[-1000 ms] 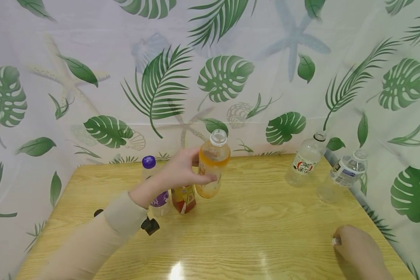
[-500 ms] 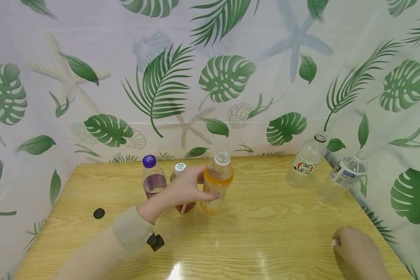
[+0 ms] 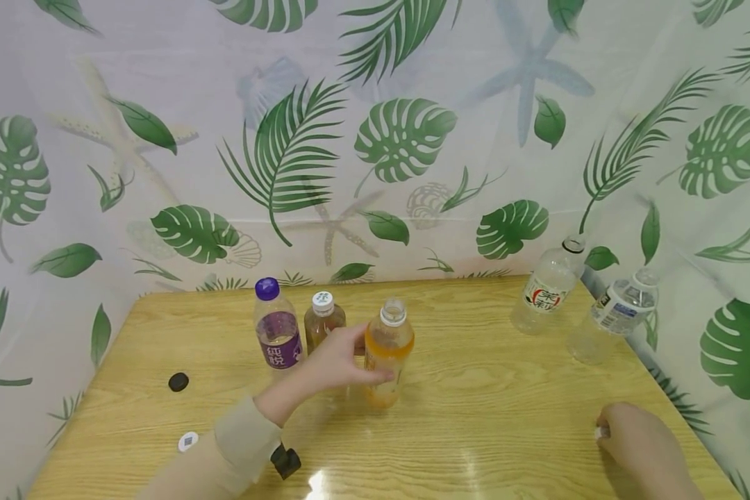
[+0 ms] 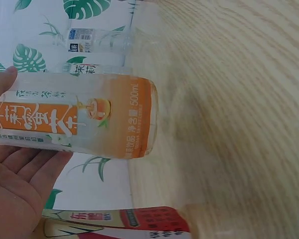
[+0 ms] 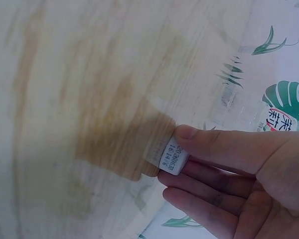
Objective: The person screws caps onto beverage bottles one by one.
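My left hand [image 3: 340, 361] grips an uncapped clear bottle [image 3: 389, 344] with an orange label, thumb on one side and fingers behind. It is upright in the head view, its base close over the table. The left wrist view shows the bottle's printed label [image 4: 50, 117] and orange base band. At the table's right side, my right hand [image 3: 640, 441] pinches a small white bottle cap [image 5: 173, 157] with printed digits, between thumb and fingers. Just left of the orange bottle stands a brown drink bottle [image 3: 323, 321] with a white cap, partly hidden by my left hand.
A purple-capped bottle [image 3: 278, 337] stands left of the brown one. Two clear uncapped bottles, one with a red-and-white label [image 3: 542, 295] and one with a blue-and-white label [image 3: 620, 307], stand back right. A black cap [image 3: 178, 382] and a white cap [image 3: 188, 441] lie at left.
My left hand has lowered the orange-label bottle toward the table and slightly toward me. The brown bottle's cap and the white cap at left have come into view. My right hand stays put.
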A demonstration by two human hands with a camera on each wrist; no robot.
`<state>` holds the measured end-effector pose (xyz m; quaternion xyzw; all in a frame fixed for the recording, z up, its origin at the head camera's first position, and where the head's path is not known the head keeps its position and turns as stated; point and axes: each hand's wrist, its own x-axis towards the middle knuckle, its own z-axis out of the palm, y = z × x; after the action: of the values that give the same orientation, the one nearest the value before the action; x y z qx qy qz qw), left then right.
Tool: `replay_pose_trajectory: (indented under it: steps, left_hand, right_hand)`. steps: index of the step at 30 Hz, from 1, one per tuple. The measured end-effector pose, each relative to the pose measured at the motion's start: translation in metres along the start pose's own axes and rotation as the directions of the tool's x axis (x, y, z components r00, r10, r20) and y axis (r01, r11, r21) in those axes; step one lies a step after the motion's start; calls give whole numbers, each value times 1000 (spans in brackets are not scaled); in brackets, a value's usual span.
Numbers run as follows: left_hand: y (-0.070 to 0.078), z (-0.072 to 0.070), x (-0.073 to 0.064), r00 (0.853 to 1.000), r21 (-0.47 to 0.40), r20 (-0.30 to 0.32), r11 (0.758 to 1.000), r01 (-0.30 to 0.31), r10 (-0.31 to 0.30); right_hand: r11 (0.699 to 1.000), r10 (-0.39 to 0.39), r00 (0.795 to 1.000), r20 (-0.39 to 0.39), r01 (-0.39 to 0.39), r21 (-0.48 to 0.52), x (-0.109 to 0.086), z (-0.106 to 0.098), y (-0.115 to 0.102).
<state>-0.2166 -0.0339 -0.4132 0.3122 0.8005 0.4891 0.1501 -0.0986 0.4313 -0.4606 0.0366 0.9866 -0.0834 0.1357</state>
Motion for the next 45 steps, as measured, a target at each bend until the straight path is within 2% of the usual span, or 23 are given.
replay_pose_trajectory:
  steps: [6,9,17,22,29,38,45]
  left_hand:
    - [-13,8,-3,1000,-33,-2,999,23,-23]
    - [-20,12,-5,1000,-36,-1,999,13,-13]
    - [-28,16,-9,999,-60,-30,998,21,-23]
    - [-29,16,-9,999,-69,-26,997,27,-29]
    - [-27,18,-6,1000,-16,-27,1000,3,-4]
    - [-28,20,-5,1000,-16,-23,1000,11,-12]
    - [-28,21,-6,999,14,-34,1000,23,-22]
  right_hand:
    - [1000,8,1000,26,-8,-2,1,0,1]
    - [1000,13,999,38,-13,-4,1,-1,1]
    - [1000,1,1000,30,-1,-5,0,-2,-1]
    - [1000,-5,1000,15,5,-8,0,-2,-1]
    - [1000,-13,1000,-15,12,-19,-2,-2,-3]
    - [999,2,1000,-6,-3,-46,-5,-3,-8]
    - [998,-19,1000,2,19,-62,-5,-3,-8]
